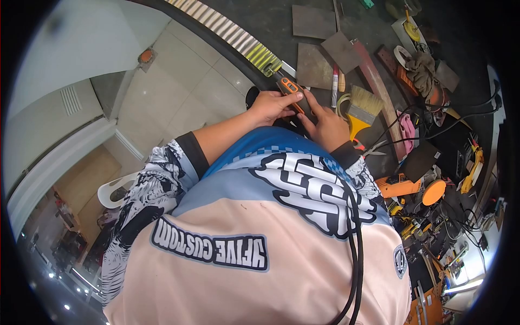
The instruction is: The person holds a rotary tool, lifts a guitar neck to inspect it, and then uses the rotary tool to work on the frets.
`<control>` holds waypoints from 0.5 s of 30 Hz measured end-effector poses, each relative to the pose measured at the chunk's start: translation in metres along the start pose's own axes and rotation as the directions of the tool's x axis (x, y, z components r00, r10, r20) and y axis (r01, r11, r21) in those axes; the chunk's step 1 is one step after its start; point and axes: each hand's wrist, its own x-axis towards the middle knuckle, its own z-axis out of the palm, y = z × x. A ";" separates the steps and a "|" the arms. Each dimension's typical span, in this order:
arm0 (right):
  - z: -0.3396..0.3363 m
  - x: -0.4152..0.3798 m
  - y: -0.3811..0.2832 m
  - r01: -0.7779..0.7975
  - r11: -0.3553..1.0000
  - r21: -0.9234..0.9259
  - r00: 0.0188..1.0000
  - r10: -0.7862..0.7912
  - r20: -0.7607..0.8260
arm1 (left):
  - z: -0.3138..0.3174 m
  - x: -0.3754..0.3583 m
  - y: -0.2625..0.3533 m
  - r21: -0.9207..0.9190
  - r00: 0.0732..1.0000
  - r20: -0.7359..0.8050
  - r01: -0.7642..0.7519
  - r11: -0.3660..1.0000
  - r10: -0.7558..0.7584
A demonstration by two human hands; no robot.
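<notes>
In the head view, an orange and dark hand-held device [290, 85] with a small display lies between my two hands near the bench edge. My left hand [269, 106] is closed on its lower part, the thumb along its side. My right hand [328, 124] is beside it, its fingers apart and its fingertips close to the device; whether they touch it is unclear. Just beyond the device, the yellow-green end of a long ribbed strip [264, 58] reaches the bench edge.
Metal plates [314, 65], a marker [335, 85], a wide brush [364, 108] and a reddish bar [382, 95] lie right of my hands. Farther right are an orange power tool [400, 186], cables and a cloth [422, 72]. Tiled floor [179, 81] shows at left.
</notes>
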 end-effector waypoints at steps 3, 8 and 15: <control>0.000 -0.001 0.001 -0.005 1.000 0.007 1.000 0.005 0.008 | -0.001 0.002 -0.002 -0.008 1.000 -0.012 0.004 1.000 -0.004; -0.005 0.001 -0.001 -0.031 0.999 0.019 0.999 0.030 0.038 | 0.001 0.003 -0.002 -0.006 1.000 -0.021 0.008 1.000 -0.008; 0.000 0.001 0.006 0.003 1.000 0.030 1.000 -0.002 -0.013 | 0.006 0.000 0.003 0.010 1.000 -0.018 0.000 1.000 0.000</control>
